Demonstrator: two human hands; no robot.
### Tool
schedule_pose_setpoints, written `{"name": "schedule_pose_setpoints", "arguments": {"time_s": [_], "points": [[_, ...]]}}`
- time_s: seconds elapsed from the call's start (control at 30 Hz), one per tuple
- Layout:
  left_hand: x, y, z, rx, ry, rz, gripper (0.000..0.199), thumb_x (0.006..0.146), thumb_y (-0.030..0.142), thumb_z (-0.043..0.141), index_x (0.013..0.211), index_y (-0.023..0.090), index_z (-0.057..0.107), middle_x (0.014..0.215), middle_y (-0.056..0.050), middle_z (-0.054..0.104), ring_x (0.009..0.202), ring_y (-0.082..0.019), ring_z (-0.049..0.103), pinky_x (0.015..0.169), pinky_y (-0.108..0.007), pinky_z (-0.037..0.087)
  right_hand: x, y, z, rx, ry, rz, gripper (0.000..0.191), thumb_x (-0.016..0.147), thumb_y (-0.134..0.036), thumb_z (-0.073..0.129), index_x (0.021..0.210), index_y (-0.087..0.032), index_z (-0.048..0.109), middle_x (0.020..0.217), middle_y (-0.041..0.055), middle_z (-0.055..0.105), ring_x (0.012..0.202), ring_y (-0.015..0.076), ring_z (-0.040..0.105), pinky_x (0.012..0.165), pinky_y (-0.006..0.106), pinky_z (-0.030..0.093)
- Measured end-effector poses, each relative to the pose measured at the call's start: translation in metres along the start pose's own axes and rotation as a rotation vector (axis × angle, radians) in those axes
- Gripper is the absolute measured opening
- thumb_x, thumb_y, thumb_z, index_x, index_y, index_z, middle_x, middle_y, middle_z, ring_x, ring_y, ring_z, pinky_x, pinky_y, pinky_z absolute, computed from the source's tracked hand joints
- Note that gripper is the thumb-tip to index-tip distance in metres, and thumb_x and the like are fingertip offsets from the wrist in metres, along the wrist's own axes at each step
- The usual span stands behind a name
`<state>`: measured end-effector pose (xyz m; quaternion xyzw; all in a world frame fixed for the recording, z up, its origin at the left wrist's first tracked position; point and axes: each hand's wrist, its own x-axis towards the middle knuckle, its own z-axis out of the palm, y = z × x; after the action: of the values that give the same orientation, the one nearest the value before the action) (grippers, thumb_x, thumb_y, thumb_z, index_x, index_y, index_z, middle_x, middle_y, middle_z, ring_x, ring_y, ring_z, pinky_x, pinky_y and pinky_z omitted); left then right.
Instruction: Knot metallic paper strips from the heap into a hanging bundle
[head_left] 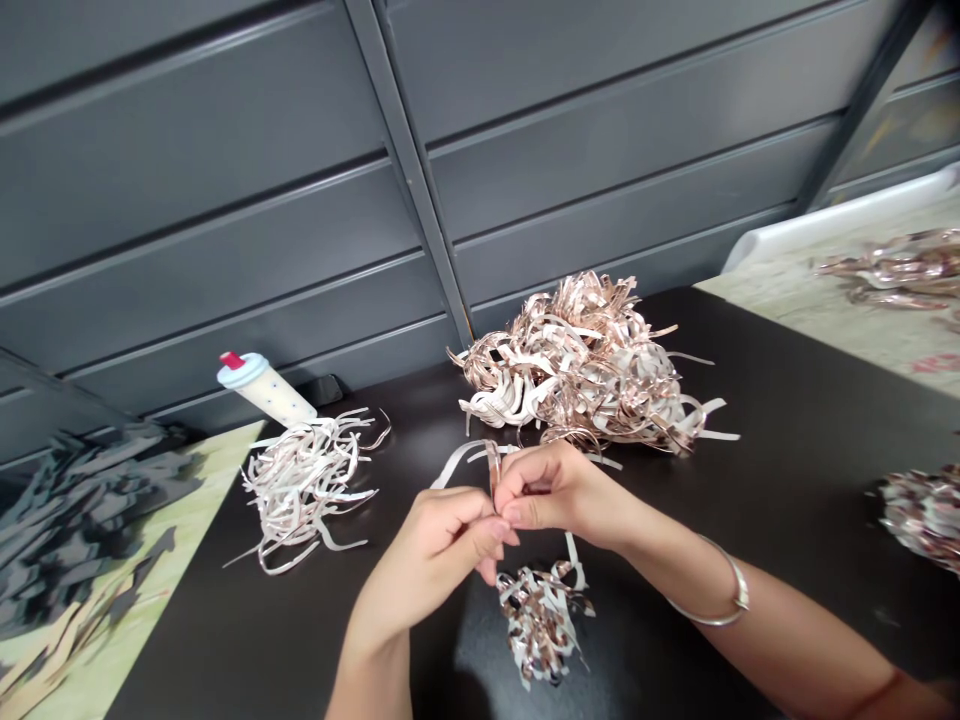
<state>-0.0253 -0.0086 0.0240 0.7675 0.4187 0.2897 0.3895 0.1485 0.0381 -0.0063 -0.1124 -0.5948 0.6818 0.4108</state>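
My left hand [454,545] and my right hand [559,490] meet over the dark table, fingertips pinched together on a thin strip [493,468], rose-gold on one face and white on the other. The strip loops up above the fingers, and a white length trails off to the left. Part of it is hidden by my fingers. Just below my hands lies a small pile of curled rose-gold and white pieces [541,625]. Behind them is a large tangled heap of rose-gold and white strips [592,370]. Mostly white strips form a looser pile [304,485] to the left.
A pale cup with a blue lid and red top [266,385] leans near the grey slatted panel [285,230]. Dark scraps [90,520] cover the left side surface. Another shiny pile [926,515] sits at the right edge, and crumpled foil [900,265] lies beyond it.
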Motion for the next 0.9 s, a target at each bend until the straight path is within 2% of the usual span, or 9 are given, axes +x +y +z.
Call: {"name": "schedule_pose_setpoints", "arguments": {"time_s": [0.1, 0.23, 0.4, 0.5, 0.6, 0.67, 0.73, 0.8, 0.9], "points": [[0.0, 0.004, 0.003, -0.003, 0.025, 0.079, 0.034, 0.095, 0.026, 0.043, 0.077, 0.014, 0.069, 0.063, -0.003, 0.068, 0.062, -0.012, 0.065, 0.065, -0.022, 0.049, 0.001, 0.003, -0.008, 0.149, -0.057, 0.055, 0.023, 0.074, -0.031, 0.076, 0.066, -0.011, 0.067, 0.057, -0.0001, 0.06, 0.051, 0.0077, 0.052, 0.047, 0.019, 0.036], [0.002, 0.007, 0.012, 0.052, 0.223, 0.222, 0.029, 0.093, 0.017, 0.045, 0.078, 0.016, 0.071, 0.087, -0.005, 0.07, 0.079, -0.013, 0.066, 0.073, -0.021, 0.05, 0.003, 0.003, -0.026, 0.252, -0.116, 0.087, 0.024, 0.067, -0.032, 0.081, 0.069, -0.01, 0.069, 0.06, -0.0008, 0.061, 0.045, 0.004, 0.045, 0.04, 0.017, 0.031], [0.007, 0.001, 0.019, 0.284, 0.446, 0.369, 0.023, 0.086, 0.008, 0.051, 0.075, 0.016, 0.07, 0.093, -0.006, 0.071, 0.081, -0.013, 0.068, 0.071, -0.02, 0.054, 0.001, -0.005, -0.044, 0.026, -0.12, 0.053, 0.02, 0.078, -0.031, 0.073, 0.082, -0.011, 0.071, 0.072, 0.0031, 0.067, 0.057, 0.0077, 0.06, 0.051, 0.018, 0.047], [0.01, -0.003, 0.022, 0.477, 0.507, 0.457, 0.021, 0.083, 0.004, 0.052, 0.077, 0.015, 0.068, 0.096, -0.008, 0.072, 0.086, -0.016, 0.069, 0.078, -0.023, 0.056, -0.002, -0.01, -0.043, -0.1, -0.201, -0.007, 0.043, 0.084, -0.05, 0.061, 0.097, -0.011, 0.069, 0.085, 0.009, 0.069, 0.072, 0.0129, 0.065, 0.06, 0.022, 0.052], [0.011, -0.006, 0.025, 0.601, 0.513, 0.509, 0.018, 0.082, 0.002, 0.052, 0.081, 0.012, 0.067, 0.1, -0.011, 0.071, 0.096, -0.019, 0.068, 0.088, -0.027, 0.055, -0.003, -0.01, -0.03, -0.243, -0.131, -0.03, 0.057, 0.072, -0.066, 0.063, 0.086, -0.011, 0.067, 0.077, 0.0064, 0.067, 0.065, 0.0121, 0.06, 0.055, 0.021, 0.048], [0.011, -0.008, 0.027, 0.651, 0.485, 0.547, 0.015, 0.082, 0.004, 0.054, 0.084, 0.01, 0.067, 0.101, -0.014, 0.071, 0.099, -0.021, 0.067, 0.09, -0.029, 0.055, -0.004, -0.009, -0.02, -0.475, 0.038, -0.057, 0.047, 0.065, -0.058, 0.074, 0.068, -0.013, 0.061, 0.063, 0.0003, 0.06, 0.054, 0.0084, 0.051, 0.049, 0.019, 0.041], [0.011, -0.009, 0.028, 0.684, 0.472, 0.575, 0.014, 0.081, 0.005, 0.055, 0.087, 0.008, 0.067, 0.101, -0.015, 0.071, 0.1, -0.022, 0.067, 0.091, -0.031, 0.055, -0.005, -0.007, -0.012, -0.711, 0.178, -0.116, 0.041, 0.068, -0.045, 0.078, 0.056, -0.015, 0.053, 0.054, -0.0037, 0.053, 0.049, 0.0066, 0.043, 0.047, 0.019, 0.034], [0.011, -0.01, 0.028, 0.684, 0.476, 0.584, 0.016, 0.081, 0.003, 0.055, 0.088, 0.008, 0.068, 0.102, -0.016, 0.071, 0.1, -0.022, 0.067, 0.092, -0.032, 0.056, -0.006, -0.008, -0.008, -0.831, 0.208, -0.163, 0.037, 0.077, -0.034, 0.073, 0.054, -0.015, 0.051, 0.053, -0.0043, 0.051, 0.049, 0.0064, 0.043, 0.049, 0.019, 0.033], [0.012, -0.01, 0.029, 0.64, 0.475, 0.554, 0.018, 0.081, 0.001, 0.054, 0.087, 0.009, 0.068, 0.103, -0.015, 0.071, 0.1, -0.021, 0.068, 0.092, -0.031, 0.055, -0.007, -0.013, -0.008, -0.872, 0.137, -0.178, 0.027, 0.085, -0.022, 0.062, 0.06, -0.015, 0.054, 0.058, -0.0029, 0.054, 0.053, 0.0072, 0.046, 0.053, 0.019, 0.035]]}}
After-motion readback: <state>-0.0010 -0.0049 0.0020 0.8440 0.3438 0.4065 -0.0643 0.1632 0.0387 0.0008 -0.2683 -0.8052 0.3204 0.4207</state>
